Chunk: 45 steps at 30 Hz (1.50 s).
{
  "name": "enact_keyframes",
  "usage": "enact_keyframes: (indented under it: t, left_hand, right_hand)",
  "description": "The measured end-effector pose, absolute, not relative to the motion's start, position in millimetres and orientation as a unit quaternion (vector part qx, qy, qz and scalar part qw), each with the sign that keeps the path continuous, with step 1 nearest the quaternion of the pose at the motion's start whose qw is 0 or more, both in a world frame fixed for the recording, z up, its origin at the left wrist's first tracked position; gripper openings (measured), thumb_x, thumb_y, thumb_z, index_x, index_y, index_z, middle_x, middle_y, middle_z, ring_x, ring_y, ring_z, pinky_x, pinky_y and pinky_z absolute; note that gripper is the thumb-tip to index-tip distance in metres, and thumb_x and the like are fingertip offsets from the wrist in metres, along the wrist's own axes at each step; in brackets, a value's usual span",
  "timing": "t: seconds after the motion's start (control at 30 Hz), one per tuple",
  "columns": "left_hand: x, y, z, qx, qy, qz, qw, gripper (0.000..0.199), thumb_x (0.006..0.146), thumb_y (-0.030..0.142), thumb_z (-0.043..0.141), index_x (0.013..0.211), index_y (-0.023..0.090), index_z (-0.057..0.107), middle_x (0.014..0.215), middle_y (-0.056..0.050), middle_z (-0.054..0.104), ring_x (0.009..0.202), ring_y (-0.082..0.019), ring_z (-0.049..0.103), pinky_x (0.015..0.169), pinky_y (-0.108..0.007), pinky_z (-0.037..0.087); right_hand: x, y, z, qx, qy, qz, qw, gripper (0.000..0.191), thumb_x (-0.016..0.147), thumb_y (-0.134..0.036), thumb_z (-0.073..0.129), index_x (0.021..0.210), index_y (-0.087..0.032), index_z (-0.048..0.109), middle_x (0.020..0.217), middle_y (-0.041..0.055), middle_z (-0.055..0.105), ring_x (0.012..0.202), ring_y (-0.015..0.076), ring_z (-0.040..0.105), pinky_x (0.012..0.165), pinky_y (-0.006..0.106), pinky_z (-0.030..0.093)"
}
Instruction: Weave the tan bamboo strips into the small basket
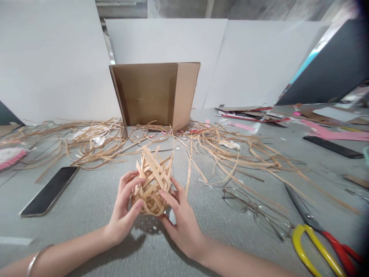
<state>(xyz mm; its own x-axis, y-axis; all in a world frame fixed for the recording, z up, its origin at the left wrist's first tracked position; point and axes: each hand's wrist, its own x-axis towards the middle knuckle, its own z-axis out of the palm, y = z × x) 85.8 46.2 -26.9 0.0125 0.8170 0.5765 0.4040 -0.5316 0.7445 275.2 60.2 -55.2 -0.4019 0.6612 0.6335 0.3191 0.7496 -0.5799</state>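
Left hand [122,215] and right hand [181,227] grasp woven strip basket [152,182] from both sides; open cardboard box [147,96] stands beyond, loose strips [219,148] around it.

scissors [340,252] cut off at the edge, woven-strip bundle [152,181] partly hidden

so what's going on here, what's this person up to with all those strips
A person is holding a loosely woven bundle of tan strips in both bare hands, with the left hand and right hand cupping its sides over a grey table. Loose strips lie scattered behind it, in front of a cardboard box. Glasses and yellow-and-red-handled scissors sit to the right, and a phone to the left.
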Motion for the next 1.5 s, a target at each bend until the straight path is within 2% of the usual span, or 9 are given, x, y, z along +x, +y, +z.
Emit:
enact_keyframes:
  t: [0.3, 0.47, 0.57, 0.67, 0.77, 0.87, 1.03, 1.17, 1.5]
  left_hand:
    - [84, 53, -14, 0.649, 0.513, 0.539, 0.158, 0.017, 0.09, 0.03, 0.053, 0.103, 0.033, 0.064, 0.126, -0.004, 0.042, 0.125, -0.024, 0.04, 0.11, -0.049, 0.033]
    - [85, 53, -12, 0.649, 0.513, 0.535, 0.171, 0.015, 0.088, 0.033, 0.055, 0.099, 0.031, 0.065, 0.129, -0.004, 0.04, 0.125, -0.025, 0.041, 0.111, -0.051, 0.032]
    - [86, 53, -13, 0.651, 0.509, 0.535, 0.176, 0.014, 0.089, 0.032, 0.055, 0.099, 0.031, 0.064, 0.128, -0.004, 0.039, 0.124, -0.024, 0.041, 0.11, -0.05, 0.031]
    - [86, 52, -12, 0.654, 0.506, 0.535, 0.175, 0.013, 0.089, 0.032, 0.054, 0.099, 0.031, 0.063, 0.128, -0.004, 0.038, 0.124, -0.024, 0.041, 0.109, -0.049, 0.032]
    - [87, 51, -11, 0.657, 0.51, 0.529, 0.169, 0.012, 0.09, 0.031, 0.053, 0.097, 0.029, 0.062, 0.126, -0.004, 0.039, 0.124, -0.024, 0.041, 0.109, -0.048, 0.033]
    - [88, 49, -11, 0.66, 0.51, 0.526, 0.167, 0.011, 0.09, 0.03, 0.052, 0.097, 0.029, 0.061, 0.127, -0.005, 0.04, 0.125, -0.024, 0.04, 0.109, -0.049, 0.032]
    - [91, 47, -7, 0.666, 0.508, 0.522, 0.162, 0.009, 0.09, 0.03, 0.052, 0.095, 0.029, 0.06, 0.123, -0.005, 0.042, 0.127, -0.025, 0.037, 0.109, -0.051, 0.032]
    - [91, 47, -5, 0.667, 0.504, 0.522, 0.169, 0.007, 0.089, 0.031, 0.053, 0.092, 0.028, 0.059, 0.122, -0.006, 0.042, 0.128, -0.025, 0.036, 0.109, -0.051, 0.032]
    - [90, 47, -5, 0.674, 0.491, 0.523, 0.177, 0.007, 0.09, 0.03, 0.053, 0.093, 0.029, 0.059, 0.121, -0.006, 0.042, 0.128, -0.025, 0.036, 0.109, -0.053, 0.032]
  right_hand:
    - [280, 62, -43, -0.31, -0.829, 0.118, 0.451, 0.067, 0.085, -0.03, 0.058, 0.144, -0.025, 0.027, 0.147, 0.0183, 0.031, 0.131, 0.0327, 0.041, 0.098, 0.052, 0.046]
    - [284, 77, 0, -0.304, -0.821, 0.105, 0.472, 0.039, 0.092, -0.017, 0.047, 0.13, -0.026, 0.046, 0.11, 0.0091, 0.06, 0.103, 0.0223, 0.059, 0.086, 0.04, 0.052]
    - [281, 88, 38, -0.303, -0.83, 0.131, 0.449, 0.025, 0.092, -0.016, 0.048, 0.114, -0.019, 0.059, 0.103, 0.0084, 0.063, 0.098, 0.0198, 0.06, 0.086, 0.036, 0.05]
    - [274, 94, 70, -0.321, -0.858, 0.17, 0.363, 0.016, 0.084, -0.019, 0.064, 0.1, -0.019, 0.066, 0.097, 0.0051, 0.064, 0.091, 0.0183, 0.062, 0.082, 0.033, 0.05]
    - [267, 96, 85, -0.344, -0.87, 0.19, 0.299, 0.014, 0.081, -0.015, 0.066, 0.094, -0.02, 0.067, 0.095, 0.0024, 0.065, 0.08, 0.0152, 0.063, 0.076, 0.03, 0.049]
    - [263, 95, 87, -0.367, -0.861, 0.194, 0.294, 0.009, 0.083, -0.011, 0.062, 0.086, -0.018, 0.066, 0.094, 0.0029, 0.064, 0.073, 0.0125, 0.062, 0.071, 0.028, 0.048]
    - [263, 95, 84, -0.331, -0.873, 0.2, 0.298, 0.006, 0.083, -0.018, 0.062, 0.089, -0.018, 0.062, 0.095, 0.0036, 0.063, 0.075, 0.013, 0.06, 0.068, 0.028, 0.047]
    - [262, 94, 83, -0.332, -0.849, 0.271, 0.308, 0.008, 0.084, -0.012, 0.057, 0.087, -0.02, 0.058, 0.082, 0.0002, 0.068, 0.072, 0.0133, 0.062, 0.067, 0.027, 0.047]
    - [261, 99, 78, -0.305, -0.793, 0.408, 0.333, 0.018, 0.085, -0.007, 0.051, 0.093, -0.022, 0.055, 0.082, -0.002, 0.071, 0.076, 0.013, 0.068, 0.071, 0.027, 0.051]
